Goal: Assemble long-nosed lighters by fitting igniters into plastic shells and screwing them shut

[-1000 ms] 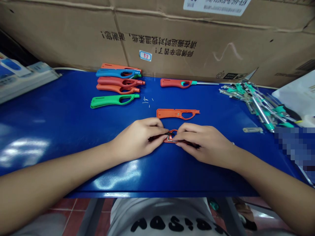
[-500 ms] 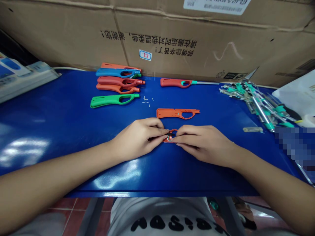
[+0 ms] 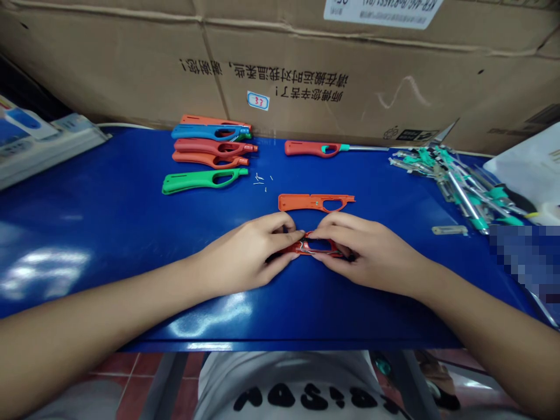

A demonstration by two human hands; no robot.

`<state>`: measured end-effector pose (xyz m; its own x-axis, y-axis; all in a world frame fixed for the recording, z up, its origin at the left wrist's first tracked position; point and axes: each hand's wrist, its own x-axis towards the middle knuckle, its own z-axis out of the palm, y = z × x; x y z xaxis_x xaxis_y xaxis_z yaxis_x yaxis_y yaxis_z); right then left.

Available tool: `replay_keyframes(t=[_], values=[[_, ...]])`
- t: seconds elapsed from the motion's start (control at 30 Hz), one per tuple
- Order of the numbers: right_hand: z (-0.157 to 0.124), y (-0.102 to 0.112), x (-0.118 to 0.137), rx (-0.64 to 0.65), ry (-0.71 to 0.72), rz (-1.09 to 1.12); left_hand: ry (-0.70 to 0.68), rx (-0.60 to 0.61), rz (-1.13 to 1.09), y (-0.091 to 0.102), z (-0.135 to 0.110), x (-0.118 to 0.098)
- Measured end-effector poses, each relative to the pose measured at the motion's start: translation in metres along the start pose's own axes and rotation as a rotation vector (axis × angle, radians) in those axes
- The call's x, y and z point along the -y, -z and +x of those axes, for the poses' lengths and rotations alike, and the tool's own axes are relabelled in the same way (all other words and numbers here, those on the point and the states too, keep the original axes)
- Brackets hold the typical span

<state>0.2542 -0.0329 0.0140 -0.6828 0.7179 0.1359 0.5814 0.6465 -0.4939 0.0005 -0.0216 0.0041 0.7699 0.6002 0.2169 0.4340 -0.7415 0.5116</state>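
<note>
Between both hands, low over the blue table, is a red-orange lighter casing half (image 3: 310,252) with a thin wire and small parts inside it. My left hand (image 3: 273,245) grips its left end, fingers and thumb closed, covering most of the handle part. On the other end, my right hand (image 3: 354,242) pinches the casing around the trigger loop, fingertips at the top edge and thumb along the bottom. Just beyond the hands lies another orange casing half (image 3: 300,202), hollow side up. How the inner parts sit is partly hidden by fingers.
At the left lie several coloured lighter casings, a green casing (image 3: 192,181) nearest. Beside them are small metal pins (image 3: 259,179). A red lighter (image 3: 306,148) with a metal tube rests at the back. A pile of lighter innards (image 3: 455,181) is at right. A cardboard box (image 3: 280,52) stands behind.
My right hand has opened its grip wider and shifted slightly along the casing, so more of the trigger loop and a wire now show. My left hand has stayed nearly in place.
</note>
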Motion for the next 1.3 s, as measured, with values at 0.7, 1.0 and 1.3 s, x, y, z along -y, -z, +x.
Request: replay_keyframes(t=[0.7,1.0,1.3], values=[[-0.002,0.002,0.0,0.046,0.071,-0.227,0.016,-0.024,0.427,-0.003,-0.004,-0.015],[-0.001,0.002,0.003,0.012,-0.025,-0.103,-0.001,-0.04,0.564,0.003,-0.004,-0.016],[-0.002,0.003,0.003,0.009,0.02,-0.152,0.033,-0.118,0.297,0.001,-0.002,-0.004]])
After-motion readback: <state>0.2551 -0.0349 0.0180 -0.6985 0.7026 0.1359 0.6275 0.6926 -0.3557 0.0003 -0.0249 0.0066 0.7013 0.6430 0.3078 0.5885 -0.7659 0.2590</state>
